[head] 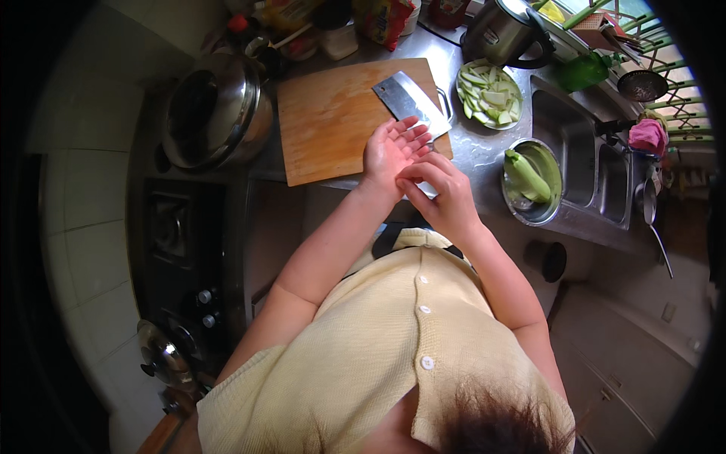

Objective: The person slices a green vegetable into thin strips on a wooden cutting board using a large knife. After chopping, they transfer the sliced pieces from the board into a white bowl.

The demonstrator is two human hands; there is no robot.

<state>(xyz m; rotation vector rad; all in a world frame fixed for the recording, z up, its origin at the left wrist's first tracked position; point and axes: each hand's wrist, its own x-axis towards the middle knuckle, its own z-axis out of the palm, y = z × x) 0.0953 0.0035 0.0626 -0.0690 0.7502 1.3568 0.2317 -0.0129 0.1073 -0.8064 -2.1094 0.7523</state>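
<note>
My left hand [394,148] is turned palm up with its fingers apart, in front of the wooden cutting board [326,125]. My right hand [439,190] touches the heel of the left palm, thumb and forefinger together; whether something tiny is between them cannot be seen. Past the fingertips, a cleaver [408,99] lies on the board's right part, its handle end partly hidden. Right of the board stands a plate of sliced pale green vegetable [490,95]. Nearer, a metal bowl [557,196] holds a whole pale green squash [527,177].
A double sink [567,136] lies to the right, with an electric kettle [502,34] behind the plate. A large lidded pot [212,113] stands left of the board, beyond the gas stove [187,227]. A green bottle [581,72] stands behind the sink.
</note>
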